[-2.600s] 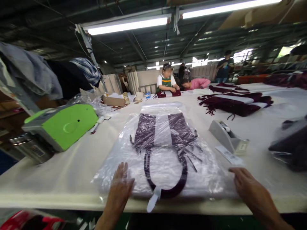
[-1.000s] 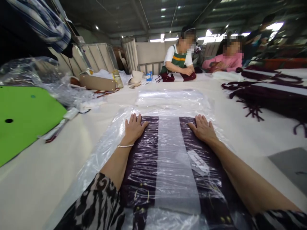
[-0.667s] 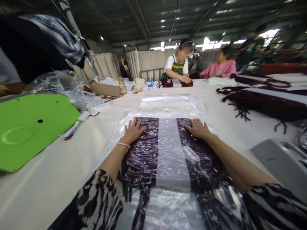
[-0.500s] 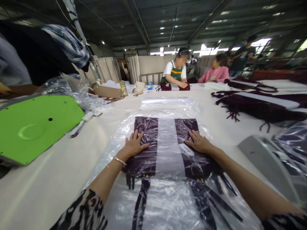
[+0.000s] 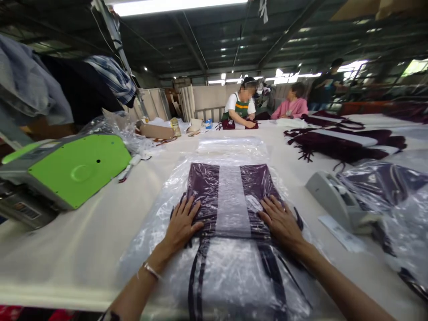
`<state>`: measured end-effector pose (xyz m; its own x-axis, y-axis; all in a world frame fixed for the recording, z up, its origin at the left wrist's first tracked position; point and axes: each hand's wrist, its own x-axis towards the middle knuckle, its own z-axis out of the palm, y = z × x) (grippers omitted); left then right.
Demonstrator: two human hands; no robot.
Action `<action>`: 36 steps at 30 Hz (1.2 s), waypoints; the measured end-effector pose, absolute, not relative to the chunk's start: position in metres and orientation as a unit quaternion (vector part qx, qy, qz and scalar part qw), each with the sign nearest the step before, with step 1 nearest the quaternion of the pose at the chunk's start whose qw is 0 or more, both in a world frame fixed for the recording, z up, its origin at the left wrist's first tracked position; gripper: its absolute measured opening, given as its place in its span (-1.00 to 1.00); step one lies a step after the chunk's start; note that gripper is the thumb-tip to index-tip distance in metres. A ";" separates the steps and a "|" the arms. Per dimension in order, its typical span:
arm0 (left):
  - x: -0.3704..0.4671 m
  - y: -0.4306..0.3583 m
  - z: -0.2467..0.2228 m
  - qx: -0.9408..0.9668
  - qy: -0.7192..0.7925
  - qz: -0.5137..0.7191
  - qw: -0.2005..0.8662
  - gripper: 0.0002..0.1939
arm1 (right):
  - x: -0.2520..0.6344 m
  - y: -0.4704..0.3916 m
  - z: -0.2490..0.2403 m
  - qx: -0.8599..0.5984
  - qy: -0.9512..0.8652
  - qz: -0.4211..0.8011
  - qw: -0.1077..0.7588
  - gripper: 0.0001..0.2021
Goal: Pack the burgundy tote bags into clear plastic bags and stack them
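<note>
A dark maroon folded garment [image 5: 204,183] lies flat inside a clear plastic bag [image 5: 230,276] in front of me. Down its middle runs a pale strip [image 5: 233,200], with a small white label [image 5: 254,203] to the right of it. Dark straps [image 5: 198,272] stretch toward me under the plastic. My left hand [image 5: 183,223] rests flat on the bag at the garment's left side, fingers spread. On the right side, my right hand [image 5: 279,220] presses flat on the plastic, its fingers also apart.
A green-sided machine [image 5: 80,171] stands at left. At right are a grey tape dispenser [image 5: 334,196] and bagged garments [image 5: 377,183]. More maroon garments [image 5: 344,142] lie farther back. Across the table, a person in a green apron [image 5: 242,107] handles maroon cloth beside another in pink [image 5: 290,108].
Both my hands have slid toward me along the bag, from the garment's upper part to its lower part. The view has shifted, showing more of the table's near edge and right side.
</note>
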<state>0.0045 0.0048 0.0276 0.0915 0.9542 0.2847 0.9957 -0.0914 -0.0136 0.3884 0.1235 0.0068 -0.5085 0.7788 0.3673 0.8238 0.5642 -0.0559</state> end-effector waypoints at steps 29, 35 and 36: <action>-0.018 -0.103 -0.008 -0.753 -0.591 -0.247 0.151 -0.33 | 0.565 0.098 0.069 -0.741 -0.670 0.056 -0.006 -0.61; -0.007 -0.115 -0.022 -0.755 -0.581 -0.255 0.164 -0.45 | 0.568 0.118 0.071 -0.714 -0.692 0.062 -0.085 -0.72; -0.008 -0.117 -0.024 -0.754 -0.584 -0.255 0.159 -0.46 | 0.568 0.119 0.070 -0.709 -0.697 0.059 -0.092 -0.72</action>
